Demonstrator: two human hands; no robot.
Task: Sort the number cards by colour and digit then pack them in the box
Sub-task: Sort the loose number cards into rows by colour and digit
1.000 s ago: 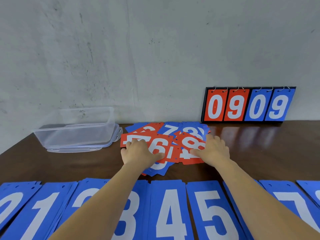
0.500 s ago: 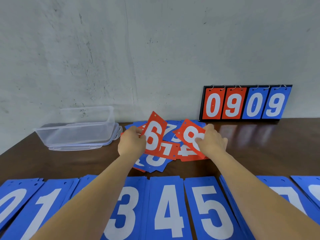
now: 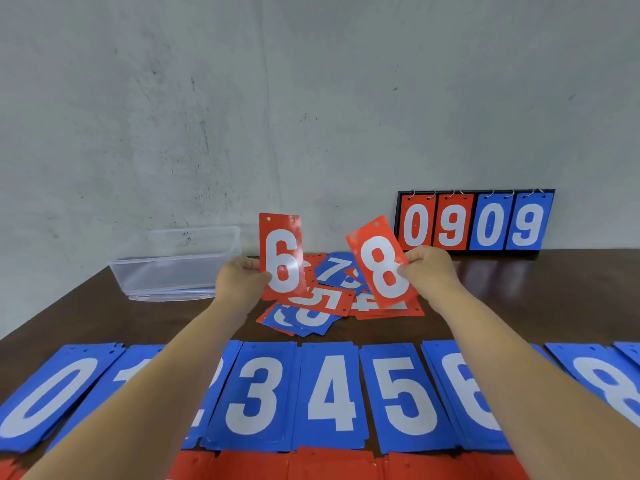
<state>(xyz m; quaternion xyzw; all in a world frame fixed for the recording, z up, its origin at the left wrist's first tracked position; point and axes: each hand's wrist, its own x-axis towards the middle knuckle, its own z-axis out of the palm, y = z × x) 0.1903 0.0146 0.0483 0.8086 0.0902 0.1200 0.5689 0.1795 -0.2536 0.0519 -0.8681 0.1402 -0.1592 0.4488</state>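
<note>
Left hand pinches a red plastic card numbered 6, right hand a red card numbered 8, above the unsorted heap on the dark wooden desk. Blue cards lie ranked by digit nearby; packing into the clear plastic box, apparently empty, remains.

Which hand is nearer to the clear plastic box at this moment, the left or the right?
Left. The left hand, holding the red 6 card, is just right of the box; the right hand, holding the red 8 card, is farther right.
</note>
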